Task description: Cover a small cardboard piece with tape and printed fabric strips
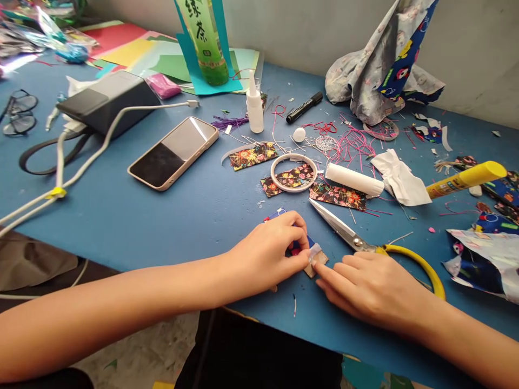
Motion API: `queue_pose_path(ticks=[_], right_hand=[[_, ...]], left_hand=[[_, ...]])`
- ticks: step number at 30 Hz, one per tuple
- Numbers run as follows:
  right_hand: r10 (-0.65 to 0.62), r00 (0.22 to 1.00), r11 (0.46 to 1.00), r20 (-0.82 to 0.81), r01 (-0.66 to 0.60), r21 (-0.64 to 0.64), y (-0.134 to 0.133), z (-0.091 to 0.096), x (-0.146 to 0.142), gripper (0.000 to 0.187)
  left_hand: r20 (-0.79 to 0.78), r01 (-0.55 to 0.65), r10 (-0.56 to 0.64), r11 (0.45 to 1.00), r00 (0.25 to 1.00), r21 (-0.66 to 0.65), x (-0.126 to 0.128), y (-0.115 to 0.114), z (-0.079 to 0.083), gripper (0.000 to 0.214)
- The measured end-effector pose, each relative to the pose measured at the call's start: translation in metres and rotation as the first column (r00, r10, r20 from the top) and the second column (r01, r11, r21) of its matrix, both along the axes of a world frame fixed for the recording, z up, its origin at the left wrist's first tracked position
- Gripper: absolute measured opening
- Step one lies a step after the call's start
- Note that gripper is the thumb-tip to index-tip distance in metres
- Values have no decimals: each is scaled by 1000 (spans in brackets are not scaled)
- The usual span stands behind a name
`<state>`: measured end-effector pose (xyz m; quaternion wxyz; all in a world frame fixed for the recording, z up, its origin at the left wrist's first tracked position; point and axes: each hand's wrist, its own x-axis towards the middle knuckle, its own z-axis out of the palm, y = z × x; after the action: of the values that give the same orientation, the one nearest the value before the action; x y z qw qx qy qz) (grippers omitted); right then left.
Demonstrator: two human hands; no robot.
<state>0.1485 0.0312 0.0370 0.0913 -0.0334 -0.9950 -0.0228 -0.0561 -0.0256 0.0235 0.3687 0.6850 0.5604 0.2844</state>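
Near the table's front edge lies a small cardboard piece (320,263) with blue patterned cloth (311,242) over part of it. A whitish flap, perhaps the cloth's underside or tape, shows at its end. My left hand (275,246) is closed over the cloth, with thumb and fingertips pinching near the flap; its palm hides much of the piece. My right hand (368,286) rests to the right, index finger stretched out with its tip touching the cardboard, thumb apart and other fingers curled. Just beyond it are scissors (343,227) with yellow handles, blades partly under no hand.
Behind lie floral cloth strips (253,156), a tape roll (294,173), a white roll (354,180), a glue bottle (255,111), a black marker (304,107) and tangled pink threads (357,143). A phone (174,154) and cabled grey box (109,102) are left; a yellow glue stick (466,180) is right.
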Motion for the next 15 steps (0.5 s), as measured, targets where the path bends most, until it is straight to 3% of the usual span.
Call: queue_pose_path(ticks=[15], right_hand=[[-41, 997, 999, 63, 41, 1, -2, -2, 6, 26]], left_hand=[[66, -47, 45, 999, 997, 24, -7, 6, 1, 12]])
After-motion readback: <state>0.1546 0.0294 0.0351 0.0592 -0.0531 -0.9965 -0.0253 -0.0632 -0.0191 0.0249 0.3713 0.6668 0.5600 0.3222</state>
